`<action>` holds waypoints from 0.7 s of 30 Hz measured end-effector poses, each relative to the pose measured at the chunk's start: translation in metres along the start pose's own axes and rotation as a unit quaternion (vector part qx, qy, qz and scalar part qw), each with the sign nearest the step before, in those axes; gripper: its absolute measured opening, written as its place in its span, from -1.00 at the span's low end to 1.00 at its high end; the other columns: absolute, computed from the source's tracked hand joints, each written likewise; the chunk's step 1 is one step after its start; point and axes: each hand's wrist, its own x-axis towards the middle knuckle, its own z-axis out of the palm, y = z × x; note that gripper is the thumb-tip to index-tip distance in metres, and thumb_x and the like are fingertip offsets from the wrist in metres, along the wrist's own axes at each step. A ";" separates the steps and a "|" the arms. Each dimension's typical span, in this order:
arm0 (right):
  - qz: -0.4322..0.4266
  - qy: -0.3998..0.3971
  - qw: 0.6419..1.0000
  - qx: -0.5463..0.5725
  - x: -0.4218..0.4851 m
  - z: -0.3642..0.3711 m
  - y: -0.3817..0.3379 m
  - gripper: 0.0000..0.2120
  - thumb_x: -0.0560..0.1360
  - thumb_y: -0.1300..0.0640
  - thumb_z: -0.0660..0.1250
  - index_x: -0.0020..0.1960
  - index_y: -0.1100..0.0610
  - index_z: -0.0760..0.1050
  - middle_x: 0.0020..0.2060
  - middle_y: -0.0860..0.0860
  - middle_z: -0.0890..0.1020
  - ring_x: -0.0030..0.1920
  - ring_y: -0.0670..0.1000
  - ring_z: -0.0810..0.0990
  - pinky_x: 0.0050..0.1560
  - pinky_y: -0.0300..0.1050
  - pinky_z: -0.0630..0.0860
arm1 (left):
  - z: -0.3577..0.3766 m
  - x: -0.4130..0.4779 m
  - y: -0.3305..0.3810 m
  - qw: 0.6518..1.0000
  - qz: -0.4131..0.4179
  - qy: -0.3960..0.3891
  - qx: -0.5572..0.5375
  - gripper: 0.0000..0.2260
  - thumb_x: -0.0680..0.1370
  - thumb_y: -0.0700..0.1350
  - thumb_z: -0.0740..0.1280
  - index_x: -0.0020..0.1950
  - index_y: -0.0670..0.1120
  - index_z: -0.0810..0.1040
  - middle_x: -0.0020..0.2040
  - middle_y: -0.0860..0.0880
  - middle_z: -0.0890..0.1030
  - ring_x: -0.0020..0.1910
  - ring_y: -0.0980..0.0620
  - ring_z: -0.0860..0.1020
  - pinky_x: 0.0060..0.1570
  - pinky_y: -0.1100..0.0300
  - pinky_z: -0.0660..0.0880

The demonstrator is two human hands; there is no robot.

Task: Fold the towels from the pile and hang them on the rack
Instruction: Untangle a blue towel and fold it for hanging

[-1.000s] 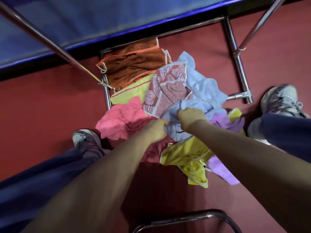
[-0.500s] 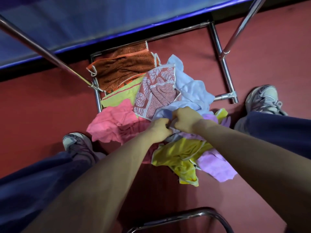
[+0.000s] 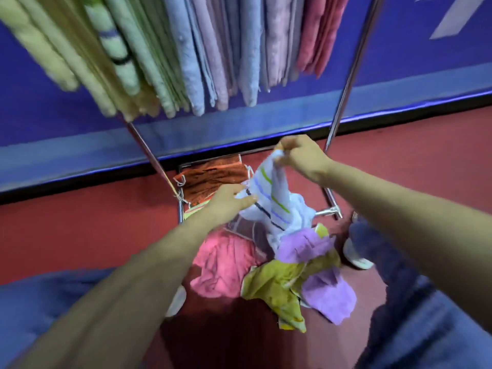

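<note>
Overhead, on the rack: we saw folded towels hanging in a close row.
Pile: it lay on the red floor between the rack's legs, with pink, olive and lilac cloths jumbled together.
Striped towel: half raised from the pile, its long axis ran steeply down from the right hand, and its lower end was tucked among the lilac cloths.
Right hand: its fingers pinched the towel's top corner, the highest point.
Left hand: lower and to the left, its fingers lay fairly straight against the towel's free left edge, gripping nothing we could make out. We judged it the nearer hand to take the second corner.
Change: half a second earlier both hands were low in the pile, close together on this pale towel. Since then the right had risen, the hands had parted, and our view had tilted up to the rack.
</note>
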 end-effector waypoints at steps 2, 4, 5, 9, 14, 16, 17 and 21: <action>-0.024 0.036 0.998 0.036 -0.016 -0.025 -0.027 -0.87 0.34 0.19 0.40 -0.36 0.05 0.52 -0.44 -0.10 0.54 -0.28 -0.05 0.46 -0.12 -0.09 0.41 | -0.020 -0.024 0.023 0.999 0.015 0.025 -0.014 -0.83 0.56 -0.22 0.42 -0.23 -0.12 0.56 -0.38 0.07 0.50 -0.51 0.32 0.35 -0.40 0.31 0.31; -0.059 0.059 0.996 0.023 -0.034 -0.045 -0.053 -0.93 0.32 0.15 0.39 -0.32 0.06 0.52 -0.42 -0.11 0.53 -0.29 -0.07 0.45 -0.14 -0.09 0.41 | -0.039 -0.046 0.054 0.993 0.026 0.062 -0.095 -0.91 0.60 -0.26 0.33 -0.07 -0.12 0.58 -0.39 0.11 0.60 -0.51 0.32 0.48 -0.40 0.35 0.40; -0.077 0.069 0.994 0.022 -0.042 -0.055 -0.065 -0.94 0.32 0.15 0.39 -0.31 0.05 0.52 -0.41 -0.11 0.53 -0.29 -0.06 0.45 -0.15 -0.08 0.40 | -0.049 -0.054 0.070 0.987 0.030 0.077 -0.141 -0.90 0.63 -0.24 0.30 -0.01 -0.09 0.59 -0.36 0.12 0.64 -0.46 0.30 0.55 -0.37 0.33 0.45; -0.136 0.152 0.974 0.095 -0.070 -0.092 -0.123 -0.95 0.23 0.13 0.37 -0.37 -0.01 0.54 -0.45 -0.13 0.50 -0.30 -0.06 0.44 -0.20 -0.08 0.40 | -0.087 -0.076 0.142 0.965 0.155 0.156 -0.145 -0.88 0.63 -0.21 0.31 0.13 -0.16 0.61 -0.22 0.04 0.66 -0.28 0.15 0.55 -0.25 0.27 0.49; -0.190 0.040 0.972 0.130 -0.107 -0.098 -0.181 -0.71 0.26 0.10 0.45 -0.03 0.12 0.58 -0.17 0.09 0.62 -0.15 -0.05 0.53 -0.12 -0.11 0.47 | -0.110 -0.110 0.230 0.926 0.339 0.167 -0.009 -0.89 0.55 -0.17 0.44 -0.01 -0.22 0.64 -0.20 -0.01 0.61 -0.25 0.18 0.49 -0.22 0.27 0.42; -0.206 -0.034 0.973 0.097 -0.119 -0.084 -0.191 -0.69 0.41 0.16 0.49 0.13 0.18 0.59 -0.07 0.07 0.66 -0.07 -0.11 0.55 0.04 -0.12 0.52 | -0.105 -0.122 0.245 0.922 0.349 0.166 0.034 -0.89 0.51 -0.15 0.48 -0.10 -0.17 0.61 -0.36 0.14 0.56 -0.37 0.22 0.44 -0.32 0.30 0.37; -0.214 -0.044 0.971 0.095 -0.124 -0.076 -0.194 -0.77 0.46 0.25 0.46 0.12 0.17 0.60 -0.11 0.00 0.66 -0.09 -0.15 0.55 0.04 -0.17 0.51 | -0.100 -0.127 0.247 0.918 0.350 0.178 0.046 -0.88 0.49 -0.15 0.50 -0.12 -0.11 0.58 -0.43 0.16 0.53 -0.42 0.24 0.43 -0.36 0.32 0.35; -0.199 -0.043 0.973 0.109 -0.130 -0.059 -0.191 -0.92 0.50 0.34 0.40 -0.09 0.38 0.57 -0.24 0.07 0.52 -0.14 -0.01 0.43 -0.10 -0.13 0.36 | -0.083 -0.138 0.212 0.934 0.293 0.200 -0.043 -0.68 0.48 0.12 0.47 -0.06 -0.12 0.52 -0.31 -0.02 0.63 -0.31 0.13 0.54 -0.25 0.22 0.45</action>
